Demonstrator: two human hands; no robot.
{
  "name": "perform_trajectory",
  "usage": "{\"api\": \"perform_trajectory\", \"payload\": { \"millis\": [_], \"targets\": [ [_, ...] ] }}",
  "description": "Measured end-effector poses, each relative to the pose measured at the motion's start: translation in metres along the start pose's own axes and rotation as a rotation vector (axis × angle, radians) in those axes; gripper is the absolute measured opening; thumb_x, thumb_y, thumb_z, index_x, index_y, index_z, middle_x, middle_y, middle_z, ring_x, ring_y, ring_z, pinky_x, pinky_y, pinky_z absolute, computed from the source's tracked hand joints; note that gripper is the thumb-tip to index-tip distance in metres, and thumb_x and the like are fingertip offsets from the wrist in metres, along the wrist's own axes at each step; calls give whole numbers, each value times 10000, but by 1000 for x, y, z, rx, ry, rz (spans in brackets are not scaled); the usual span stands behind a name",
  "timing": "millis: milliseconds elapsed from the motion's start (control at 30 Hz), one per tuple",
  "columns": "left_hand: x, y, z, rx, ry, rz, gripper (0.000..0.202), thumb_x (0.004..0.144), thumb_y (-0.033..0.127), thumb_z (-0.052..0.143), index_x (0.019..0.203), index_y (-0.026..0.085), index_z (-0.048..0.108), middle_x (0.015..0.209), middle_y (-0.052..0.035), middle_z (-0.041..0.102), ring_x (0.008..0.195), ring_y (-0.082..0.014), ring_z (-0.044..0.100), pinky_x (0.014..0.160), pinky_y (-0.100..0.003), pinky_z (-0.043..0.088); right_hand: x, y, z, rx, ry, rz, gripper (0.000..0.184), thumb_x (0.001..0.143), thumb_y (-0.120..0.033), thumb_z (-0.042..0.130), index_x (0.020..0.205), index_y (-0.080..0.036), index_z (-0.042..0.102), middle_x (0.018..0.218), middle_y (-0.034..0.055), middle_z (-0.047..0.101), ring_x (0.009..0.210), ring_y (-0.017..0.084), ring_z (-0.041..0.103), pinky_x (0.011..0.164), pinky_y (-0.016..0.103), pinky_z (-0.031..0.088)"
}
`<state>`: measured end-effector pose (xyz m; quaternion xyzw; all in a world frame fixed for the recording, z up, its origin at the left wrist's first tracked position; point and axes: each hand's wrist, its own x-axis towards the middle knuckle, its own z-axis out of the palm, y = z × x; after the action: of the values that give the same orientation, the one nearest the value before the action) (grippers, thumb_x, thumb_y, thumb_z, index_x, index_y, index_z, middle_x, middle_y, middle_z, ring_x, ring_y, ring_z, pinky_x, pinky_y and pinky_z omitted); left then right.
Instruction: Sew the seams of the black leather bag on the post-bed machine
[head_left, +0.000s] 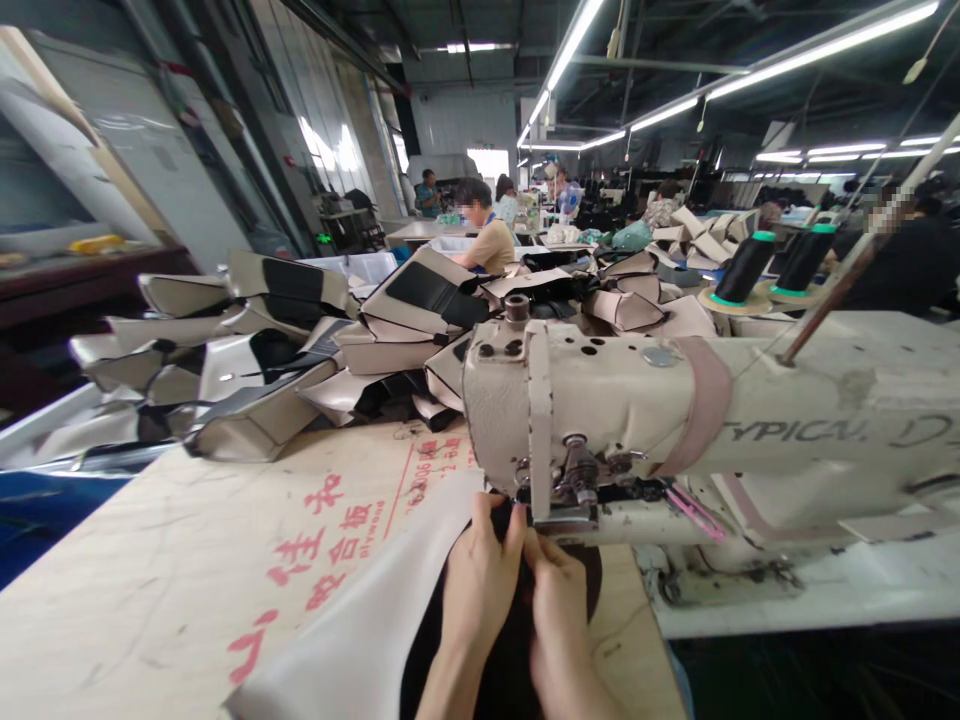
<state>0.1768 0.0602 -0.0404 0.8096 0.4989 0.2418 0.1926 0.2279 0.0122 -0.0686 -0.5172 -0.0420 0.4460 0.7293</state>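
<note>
A cream sewing machine [675, 410] stands in front of me, its needle and presser foot [574, 490] just above my fingers. My left hand [480, 580] and my right hand [559, 610] lie side by side under the machine head, fingers pressed together on a black fabric piece [510, 660] joined to a cream leather-like panel [360, 630]. The fingertips reach up to the presser foot and pinch the black fabric there. Both pieces rest on a plywood board [187, 570] printed with red characters.
A heap of cream and black sewn pieces [300, 340] is piled at the back of the board. Two black thread cones [750, 265] stand behind the machine arm. Other people sit at tables farther back [487, 235]. A blue bin edge [45, 500] lies at left.
</note>
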Motion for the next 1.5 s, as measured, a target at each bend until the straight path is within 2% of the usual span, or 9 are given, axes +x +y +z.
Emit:
{"api": "perform_trajectory", "payload": {
  "millis": [133, 233, 433, 633, 833, 1033, 1267, 1400, 1500],
  "targets": [
    [-3, -2, 5, -140, 29, -55, 198, 866, 382, 403, 960, 213, 440, 530, 66, 499, 472, -152, 558, 493, -233, 421, -1, -1, -2, -11, 11, -24, 410, 633, -454, 665, 794, -80, 709, 632, 59, 630, 461, 96, 419, 406, 206, 274],
    [-3, -2, 7, -132, 49, -41, 195, 855, 382, 412, 955, 219, 445, 476, 90, 417, 416, -149, 507, 440, -226, 376, 0, -1, -4, -50, 8, -41, 408, 649, -461, 649, 790, -83, 707, 595, 40, 604, 452, 85, 383, 402, 206, 248],
    [0, 0, 3, -177, 22, -25, 174, 853, 377, 418, 930, 224, 445, 508, 79, 470, 444, -143, 531, 465, -222, 389, 4, 3, -8, -93, -5, -29, 370, 676, -460, 628, 736, -102, 697, 484, -14, 500, 428, 64, 283, 402, 208, 206],
    [-3, 4, 4, -239, 39, -87, 171, 856, 374, 414, 945, 231, 445, 548, 62, 527, 498, -153, 568, 486, -222, 407, 3, -1, -9, -77, 2, -40, 392, 655, -448, 652, 793, -85, 707, 537, 15, 550, 446, 73, 338, 397, 203, 226],
    [-3, 3, 6, -236, 52, -55, 177, 853, 397, 422, 895, 230, 465, 514, 76, 461, 444, -141, 513, 475, -222, 381, 5, -2, -12, -106, 10, -38, 411, 643, -475, 658, 758, -83, 705, 476, -3, 499, 420, 67, 309, 379, 206, 224],
    [0, 2, 6, -232, 45, -90, 165, 845, 393, 435, 860, 230, 456, 544, 71, 474, 454, -131, 499, 484, -214, 364, 5, 0, -12, -111, 7, -37, 423, 626, -511, 650, 701, -96, 688, 437, -31, 431, 420, 66, 278, 390, 206, 199],
    [3, 2, 6, -234, 35, -104, 152, 843, 384, 431, 846, 233, 448, 543, 74, 462, 451, -122, 481, 482, -203, 342, 7, -1, -11, -160, 0, -73, 384, 669, -480, 625, 724, -106, 687, 456, -26, 464, 430, 74, 286, 408, 213, 200],
    [3, 2, 5, -226, 37, -103, 153, 840, 383, 427, 847, 231, 448, 544, 72, 466, 458, -124, 489, 482, -200, 335, 9, 0, -11, -239, -38, -133, 396, 731, -481, 575, 754, -101, 685, 515, -2, 523, 443, 84, 333, 414, 217, 225],
    [5, 2, 4, -211, 36, -101, 139, 835, 368, 424, 854, 232, 443, 523, 76, 453, 449, -128, 492, 474, -199, 326, 7, -10, -20, -336, -133, -176, 384, 754, -478, 572, 653, -119, 662, 488, -2, 513, 445, 97, 384, 425, 215, 272]
  ]
}}
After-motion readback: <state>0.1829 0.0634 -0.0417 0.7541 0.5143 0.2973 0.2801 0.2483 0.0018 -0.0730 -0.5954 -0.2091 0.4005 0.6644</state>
